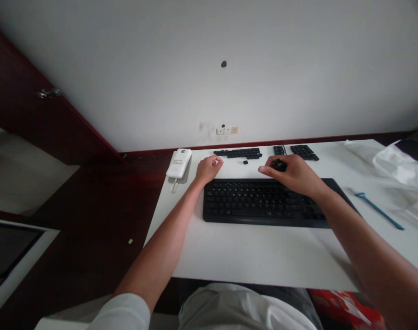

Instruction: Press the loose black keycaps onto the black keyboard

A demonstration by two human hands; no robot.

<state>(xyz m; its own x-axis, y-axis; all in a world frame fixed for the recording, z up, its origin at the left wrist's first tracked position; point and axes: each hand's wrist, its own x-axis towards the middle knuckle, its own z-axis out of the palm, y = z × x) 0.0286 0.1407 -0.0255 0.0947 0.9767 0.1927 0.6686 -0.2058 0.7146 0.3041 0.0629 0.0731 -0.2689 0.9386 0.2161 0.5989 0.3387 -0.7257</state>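
A black keyboard (246,201) lies on the white table in front of me, with keycaps on most of its visible area. My left hand (208,169) rests just beyond its upper left corner, fingers loosely curled, with a gap at the thumb and nothing visible in it. Over the keyboard's upper right part is my right hand (294,172), closed around a small black object (279,165) mostly hidden by the fingers. One loose black keycap (245,162) sits on the table between the hands. Behind it are rows of black keycaps (243,153).
More black keycaps (303,151) lie at the back right. A white handheld device (179,163) with a strap stands at the left edge. On the right are a blue stick-like tool (379,211) and a crumpled white plastic bag (394,160). The wall (161,91) rises behind.
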